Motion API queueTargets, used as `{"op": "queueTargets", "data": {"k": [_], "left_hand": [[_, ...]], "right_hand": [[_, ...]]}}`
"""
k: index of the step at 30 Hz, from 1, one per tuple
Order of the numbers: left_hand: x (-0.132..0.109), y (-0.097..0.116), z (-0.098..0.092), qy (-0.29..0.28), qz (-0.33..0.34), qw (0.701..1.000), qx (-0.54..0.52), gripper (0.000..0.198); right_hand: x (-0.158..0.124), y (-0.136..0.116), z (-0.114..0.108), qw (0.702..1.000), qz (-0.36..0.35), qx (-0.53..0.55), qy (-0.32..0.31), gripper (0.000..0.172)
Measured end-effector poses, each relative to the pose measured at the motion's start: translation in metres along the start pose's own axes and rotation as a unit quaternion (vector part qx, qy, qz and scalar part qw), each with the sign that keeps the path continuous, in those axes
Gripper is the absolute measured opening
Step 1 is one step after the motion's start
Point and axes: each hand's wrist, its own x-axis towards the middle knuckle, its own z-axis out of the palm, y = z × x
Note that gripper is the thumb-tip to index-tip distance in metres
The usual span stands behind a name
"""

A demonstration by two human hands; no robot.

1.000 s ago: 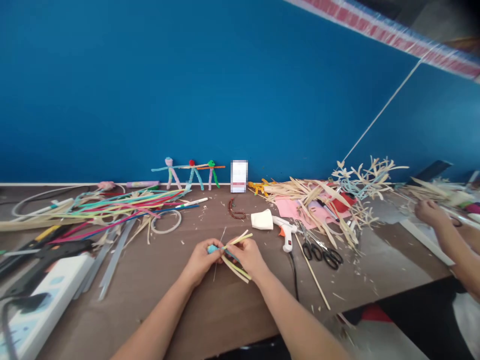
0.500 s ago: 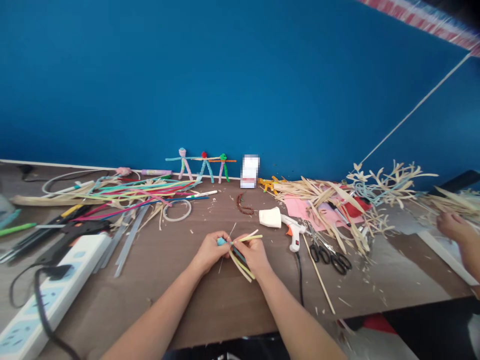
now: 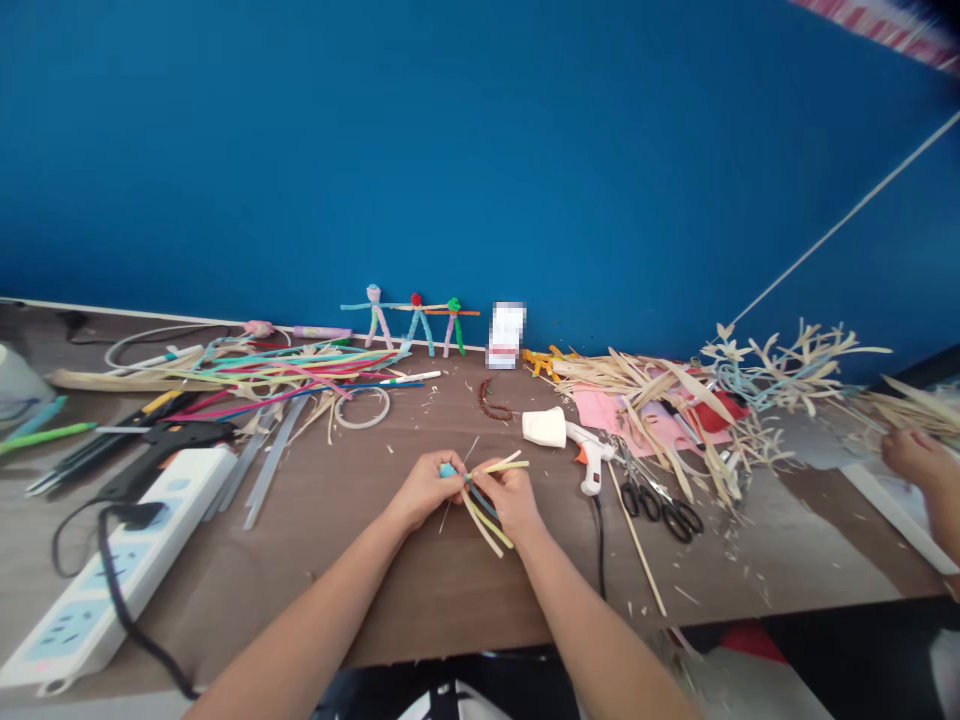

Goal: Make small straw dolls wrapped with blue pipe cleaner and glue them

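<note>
Left hand (image 3: pixel 426 490) pinching blue pipe cleaner (image 3: pixel 448 470); right hand (image 3: pixel 511 500) pinching pale leaf strips (image 3: pixel 486 522) against it, just above brown table (image 3: pixel 375 600).

Narrow cream and yellow strips (image 3: pixel 484 525), loosely fanned, some angling down to the right, one pointing up and right, all bunched around the end of a fuzzy blue pipe cleaner (image 3: pixel 448 470); the whole bundle pinched between left hand (image 3: pixel 426 490) and right hand (image 3: pixel 511 497), held close together.
</note>
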Motion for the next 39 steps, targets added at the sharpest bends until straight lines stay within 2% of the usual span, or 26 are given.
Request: {"op": "queueTargets", "data": {"k": [11, 16, 20, 28, 39], "left_hand": [[-0.0004, 0.0043, 0.0014, 0.007, -0.01, 1.0, -0.017, 0.006], [-0.0015, 0.0068, 0.0, -0.012, -0.024, 0.999, -0.025, 0.015], [-0.0019, 0.007, 0.0008, -0.002, -0.017, 1.0, -0.003, 0.01], [-0.001, 0.0061, 0.0023, 0.01, -0.01, 1.0, 0.023, 0.003], [-0.0021, 0.0058, 0.0017, 0.004, -0.023, 1.0, -0.017, 0.005]], "right_hand": [[0.0009, -0.0007, -0.0032, 1.0, -0.005, -0.022, 0.011, 0.02], [0.0025, -0.0001, -0.0062, 0.998, -0.018, -0.056, 0.009, 0.019], [0.001, -0.0005, -0.0057, 0.997, -0.029, -0.071, 0.006, 0.017], [-0.0009, 0.0035, -0.0043, 0.998, -0.024, -0.054, 0.014, 0.019], [-0.0026, -0.0026, -0.0035, 0.999, -0.001, -0.032, 0.001, 0.021]]}}
